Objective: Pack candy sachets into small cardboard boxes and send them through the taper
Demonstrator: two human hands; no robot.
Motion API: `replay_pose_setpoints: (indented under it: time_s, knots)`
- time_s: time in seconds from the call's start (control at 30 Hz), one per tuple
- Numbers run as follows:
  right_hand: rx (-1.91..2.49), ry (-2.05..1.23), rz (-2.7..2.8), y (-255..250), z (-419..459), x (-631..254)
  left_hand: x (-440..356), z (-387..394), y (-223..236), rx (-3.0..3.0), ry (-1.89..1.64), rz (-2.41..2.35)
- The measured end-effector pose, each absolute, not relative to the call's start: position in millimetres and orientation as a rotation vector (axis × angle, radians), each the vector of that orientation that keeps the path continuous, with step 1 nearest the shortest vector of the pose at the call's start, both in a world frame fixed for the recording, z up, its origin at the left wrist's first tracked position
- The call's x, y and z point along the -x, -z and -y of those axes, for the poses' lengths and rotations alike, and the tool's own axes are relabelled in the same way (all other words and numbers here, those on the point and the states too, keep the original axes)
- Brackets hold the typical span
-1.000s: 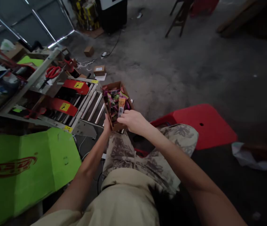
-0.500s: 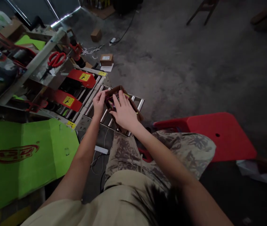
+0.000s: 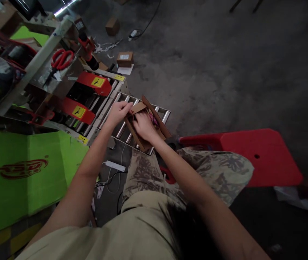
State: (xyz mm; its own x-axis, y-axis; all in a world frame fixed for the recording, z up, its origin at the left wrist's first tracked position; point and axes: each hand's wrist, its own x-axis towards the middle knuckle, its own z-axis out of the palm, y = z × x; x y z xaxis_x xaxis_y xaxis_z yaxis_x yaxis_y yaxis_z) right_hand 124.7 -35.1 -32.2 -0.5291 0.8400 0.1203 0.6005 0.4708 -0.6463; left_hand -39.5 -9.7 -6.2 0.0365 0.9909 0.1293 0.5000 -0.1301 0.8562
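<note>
An open cardboard box [image 3: 136, 135] rests at a slant on the roller conveyor [image 3: 166, 117], its flaps raised. My left hand [image 3: 119, 112] is closed at the box's far left corner, its fingers pinching the edge of the short end flap [image 3: 138, 107]. Inside the box is my right hand [image 3: 144, 127], fingers pointing down under that flap; the fingertips are hidden. Beside it, pink and purple packaged contents [image 3: 154, 119] show in part, too small to make out.
A machine with red guards [image 3: 94, 83] adjoins the conveyor on the left, with red-handled scissors [image 3: 62, 59] on top. Green board [image 3: 4, 195] lies at lower left. A red stool [image 3: 262, 159] stands to the right. A power strip [image 3: 115, 165] and small cartons [image 3: 125, 59] are on the floor.
The end flap now stands over the box opening, with my left hand at its edge. My right hand has gone from lying flat over the contents to reaching inside. The view has shifted slightly.
</note>
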Motion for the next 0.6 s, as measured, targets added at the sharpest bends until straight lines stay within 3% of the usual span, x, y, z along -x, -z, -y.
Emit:
replay_pose_setpoints:
  time_s: [0.17, 0.37, 0.5, 0.6]
  knots:
    - [1.134, -0.776, 1.902, 28, 36, -129, 27, -1, 17, -1.668, -1.077, -1.677]
    - [1.000, -0.672, 1.838, -8, 62, -145, 20, -5, 35, -1.850, -1.041, -1.901]
    - [1.199, -0.525, 1.813, -26, 56, -179, 16, -11, 55, -1.829, -1.052, -1.943]
    - [1.372, -0.615, 1.901, -19, 51, -189, 14, -15, 62, -1.739, -0.972, -2.029]
